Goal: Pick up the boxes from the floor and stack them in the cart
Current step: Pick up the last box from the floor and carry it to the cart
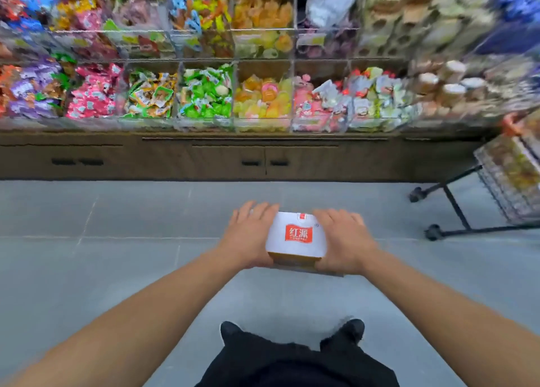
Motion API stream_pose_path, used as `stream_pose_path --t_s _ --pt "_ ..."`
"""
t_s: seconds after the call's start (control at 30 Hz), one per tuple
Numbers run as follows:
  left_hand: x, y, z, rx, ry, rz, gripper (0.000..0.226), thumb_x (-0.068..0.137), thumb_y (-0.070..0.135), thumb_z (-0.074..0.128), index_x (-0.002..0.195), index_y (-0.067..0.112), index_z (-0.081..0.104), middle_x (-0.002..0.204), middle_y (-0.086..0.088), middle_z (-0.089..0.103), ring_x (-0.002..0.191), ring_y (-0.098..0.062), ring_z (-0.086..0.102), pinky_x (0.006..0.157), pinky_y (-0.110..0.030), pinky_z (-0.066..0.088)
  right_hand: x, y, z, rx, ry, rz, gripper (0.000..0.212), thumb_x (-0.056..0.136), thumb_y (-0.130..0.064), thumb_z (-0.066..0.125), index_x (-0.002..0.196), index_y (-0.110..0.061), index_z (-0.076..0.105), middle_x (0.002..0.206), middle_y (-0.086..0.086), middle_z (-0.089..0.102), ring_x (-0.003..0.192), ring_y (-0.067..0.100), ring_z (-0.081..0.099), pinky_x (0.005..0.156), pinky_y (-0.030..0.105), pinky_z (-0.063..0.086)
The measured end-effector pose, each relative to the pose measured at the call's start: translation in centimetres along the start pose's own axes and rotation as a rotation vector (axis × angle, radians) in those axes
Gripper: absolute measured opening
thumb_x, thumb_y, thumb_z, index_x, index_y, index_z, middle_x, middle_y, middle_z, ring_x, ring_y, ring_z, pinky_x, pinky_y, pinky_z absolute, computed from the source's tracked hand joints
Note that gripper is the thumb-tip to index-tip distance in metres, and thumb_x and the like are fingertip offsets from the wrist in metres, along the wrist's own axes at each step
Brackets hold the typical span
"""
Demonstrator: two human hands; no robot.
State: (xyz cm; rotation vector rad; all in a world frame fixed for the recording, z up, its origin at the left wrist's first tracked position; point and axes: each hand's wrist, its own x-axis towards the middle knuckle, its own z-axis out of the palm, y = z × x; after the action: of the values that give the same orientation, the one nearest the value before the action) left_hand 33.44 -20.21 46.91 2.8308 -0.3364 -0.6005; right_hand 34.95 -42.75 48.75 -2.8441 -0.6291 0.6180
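Note:
A white box (pixel 296 236) with a red square logo on its top and a yellow-brown front side is held between both hands above the grey floor, in the middle of the view. My left hand (pixel 249 232) grips its left side and my right hand (pixel 343 239) grips its right side. The wire cart (pixel 508 179) stands at the right edge on a black wheeled frame, with goods inside it; only part of it shows.
A shop shelf with clear bins of bright snack packets (pixel 204 94) runs across the back, with dark wooden cabinet doors (pixel 263 161) below it. Grey floor tiles (pixel 117 255) lie all around. My black shoes (pixel 292 331) show at the bottom.

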Motion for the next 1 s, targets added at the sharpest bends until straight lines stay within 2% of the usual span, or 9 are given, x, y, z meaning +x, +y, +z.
stream_pose_path --t_s 0.1,0.2,0.4,0.53,0.63,0.73,0.83,0.93,1.0 --pt "4.7 9.4 0.0 0.008 -0.05 0.132 0.094 0.069 0.065 0.071 0.142 0.025 0.029 0.141 0.003 0.04 0.13 -0.023 0.033 0.105 -0.04 0.039 -4.8 9.0 -0.1 0.023 0.009 0.128 0.082 0.065 -0.063 0.065 0.132 -0.029 0.034 0.123 -0.006 0.048 0.117 0.02 0.046 0.101 0.035 0.03" --pt "9.4 17.8 0.7 0.029 -0.095 0.213 0.087 0.065 0.067 0.072 0.134 0.027 0.037 0.127 0.006 0.043 0.123 -0.021 0.036 0.094 -0.038 0.046 -8.9 17.4 -0.3 0.085 0.019 0.214 0.091 0.064 -0.065 0.069 0.138 -0.029 0.029 0.129 -0.006 0.045 0.122 0.021 0.043 0.104 0.037 0.029" --pt "17.6 33.6 1.9 0.047 -0.091 0.377 0.077 0.059 0.063 0.075 0.12 0.025 0.046 0.113 0.004 0.05 0.11 -0.02 0.04 0.09 -0.03 0.033 -15.9 32.5 -2.3 0.131 0.104 0.394 0.103 0.061 -0.077 0.066 0.144 -0.032 0.025 0.14 -0.005 0.042 0.131 0.024 0.037 0.11 0.043 0.025" --pt "23.0 41.3 1.0 0.071 -0.051 0.415 0.083 0.046 0.065 0.071 0.117 0.027 0.05 0.108 0.006 0.056 0.108 -0.019 0.046 0.079 -0.03 0.022 -18.8 40.8 -5.0 0.189 0.273 0.578 0.108 0.066 -0.068 0.072 0.152 -0.027 0.021 0.157 0.002 0.021 0.146 0.025 0.017 0.119 0.044 0.018" --pt "27.2 48.0 -1.1 0.038 0.003 0.423 0.091 0.038 0.074 0.054 0.115 0.024 0.051 0.102 0.005 0.057 0.107 -0.023 0.05 0.083 -0.037 0.032 -20.6 47.2 -7.4 0.483 0.509 0.727 0.108 0.07 -0.056 0.078 0.154 -0.019 0.02 0.158 0.004 0.02 0.146 0.023 0.021 0.117 0.039 0.023" --pt "31.9 54.0 -2.8 -0.011 0.057 0.437 0.087 0.042 0.074 0.058 0.112 0.022 0.053 0.09 0.01 0.046 0.102 -0.023 0.051 0.084 -0.039 0.036 -20.7 53.3 -10.4 0.843 0.652 0.846 0.093 0.074 -0.055 0.072 0.149 -0.02 0.03 0.144 0.001 0.045 0.13 0.021 0.045 0.102 0.034 0.039" --pt "37.3 59.3 -3.4 -0.069 0.064 0.46 0.078 0.054 0.067 0.071 0.115 0.021 0.051 0.092 0.009 0.042 0.106 -0.024 0.049 0.086 -0.041 0.035 -19.8 59.5 -13.9 0.915 0.736 0.927 0.056 0.087 -0.044 0.067 0.133 -0.021 0.046 0.111 -0.005 0.057 0.101 0.017 0.054 0.08 0.027 0.036" --pt "42.2 63.7 -3.6 -0.078 0.047 0.458 0.075 0.059 0.065 0.073 0.115 0.02 0.049 0.1 0.004 0.051 0.108 -0.025 0.048 0.086 -0.041 0.037 -18.9 65.6 -16.7 0.871 0.772 0.958 0.034 0.088 -0.037 0.067 0.116 -0.026 0.052 0.101 -0.008 0.058 0.096 0.017 0.054 0.078 0.029 0.038" --pt "44.8 66.1 -3.5 -0.102 0.017 0.451 0.079 0.056 0.067 0.073 0.113 0.019 0.049 0.105 0.001 0.055 0.105 -0.024 0.049 0.084 -0.04 0.039 -18.4 69.1 -18.2 0.853 0.769 0.965 0.031 0.087 -0.036 0.067 0.115 -0.027 0.056 0.102 -0.006 0.06 0.097 0.017 0.055 0.081 0.03 0.041"
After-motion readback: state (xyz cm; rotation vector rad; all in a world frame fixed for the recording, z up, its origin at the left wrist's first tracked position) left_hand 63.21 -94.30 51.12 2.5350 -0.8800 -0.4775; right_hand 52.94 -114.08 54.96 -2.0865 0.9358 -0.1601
